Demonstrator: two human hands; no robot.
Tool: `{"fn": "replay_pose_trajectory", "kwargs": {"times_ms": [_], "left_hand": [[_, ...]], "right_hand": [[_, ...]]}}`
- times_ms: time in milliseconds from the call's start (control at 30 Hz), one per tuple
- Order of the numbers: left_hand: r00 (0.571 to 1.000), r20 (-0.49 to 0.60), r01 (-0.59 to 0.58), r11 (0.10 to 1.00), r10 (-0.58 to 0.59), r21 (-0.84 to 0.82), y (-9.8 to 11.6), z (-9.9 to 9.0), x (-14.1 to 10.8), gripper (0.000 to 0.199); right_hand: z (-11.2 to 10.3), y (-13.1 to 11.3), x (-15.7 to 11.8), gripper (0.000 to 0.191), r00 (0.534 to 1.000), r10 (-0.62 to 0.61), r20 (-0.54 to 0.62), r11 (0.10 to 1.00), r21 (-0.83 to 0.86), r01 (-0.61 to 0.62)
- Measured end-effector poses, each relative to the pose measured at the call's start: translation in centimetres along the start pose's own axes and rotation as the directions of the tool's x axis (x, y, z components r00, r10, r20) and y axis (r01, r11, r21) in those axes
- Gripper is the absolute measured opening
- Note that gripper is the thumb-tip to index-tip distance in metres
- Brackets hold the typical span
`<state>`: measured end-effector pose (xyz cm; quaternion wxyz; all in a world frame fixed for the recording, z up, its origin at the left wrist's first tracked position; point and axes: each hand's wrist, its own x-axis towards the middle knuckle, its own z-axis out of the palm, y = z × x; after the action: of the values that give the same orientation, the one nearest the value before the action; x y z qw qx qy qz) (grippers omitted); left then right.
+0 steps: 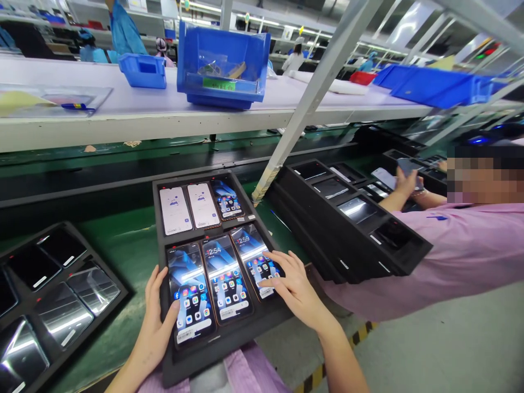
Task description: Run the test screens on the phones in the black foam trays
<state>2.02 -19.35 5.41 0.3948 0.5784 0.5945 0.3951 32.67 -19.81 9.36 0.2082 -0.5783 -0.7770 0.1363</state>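
Observation:
In front of me a black foam tray (221, 341) tilts toward my body, holding several smartphones face up in cutouts. My left hand (158, 311) grips its left edge, with the thumb over the rim by the front-left phone (190, 295). Over the front-right phone (250, 245) is my right hand (297, 284), fingers spread and fingertips at the lit screen. That phone and the front-middle phone (227, 278) show app icons. In the back row, two phones have white screens, one of them the back-left phone (175, 210); the back-right phone (227, 196) shows icons.
Another tray of dark phones (117, 292) lies at left on the green bench (123, 240). Stacked black trays (311, 229) stand at right, beside a co-worker in a pink sleeve (462, 245) handling a phone. A slanted metal post (311, 103) and a shelf with blue bins (223, 65) are ahead.

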Motion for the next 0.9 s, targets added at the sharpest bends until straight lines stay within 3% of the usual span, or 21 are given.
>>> {"fn": "replay_pose_trajectory", "kwargs": {"times_ms": [133,267,433,533,700,833,900], "left_hand": [[0.999,0.033,0.020,0.996,-0.018,-0.082,-0.4,0.1,0.0,0.063],[0.995,0.102,0.026,0.981,-0.006,-0.194,-0.6,-0.1,-0.3,0.076],[0.989,0.137,-0.029,0.987,0.051,-0.161,0.0,-0.4,-0.5,0.080],[0.989,0.144,-0.026,0.993,0.042,-0.111,0.3,-0.5,-0.4,0.082],[0.990,0.136,-0.029,0.996,0.041,-0.087,0.4,-0.3,-0.7,0.081],[0.995,0.085,-0.033,0.991,0.044,-0.126,0.2,-0.4,0.0,0.070],[0.996,0.041,-0.080,0.995,0.082,-0.056,0.5,-0.8,1.4,0.059]], "right_hand": [[0.1,-0.3,-0.2,0.040,0.999,-0.022,-0.048,1.000,-0.003,0.022],[1.3,-2.3,-0.4,0.041,0.991,-0.084,-0.105,0.996,0.033,0.088],[2.9,-5.3,-0.2,0.035,0.977,-0.212,-0.012,0.977,-0.004,0.212],[3.1,-6.0,0.1,0.034,0.973,-0.227,0.045,0.973,-0.021,0.228],[3.1,-6.3,0.3,0.029,0.963,-0.222,0.149,0.971,-0.054,0.233],[2.5,-5.1,0.7,0.033,0.965,-0.242,0.101,0.968,-0.043,0.248],[1.9,-3.8,1.9,0.036,0.973,-0.225,0.054,0.972,-0.058,0.228]]}}
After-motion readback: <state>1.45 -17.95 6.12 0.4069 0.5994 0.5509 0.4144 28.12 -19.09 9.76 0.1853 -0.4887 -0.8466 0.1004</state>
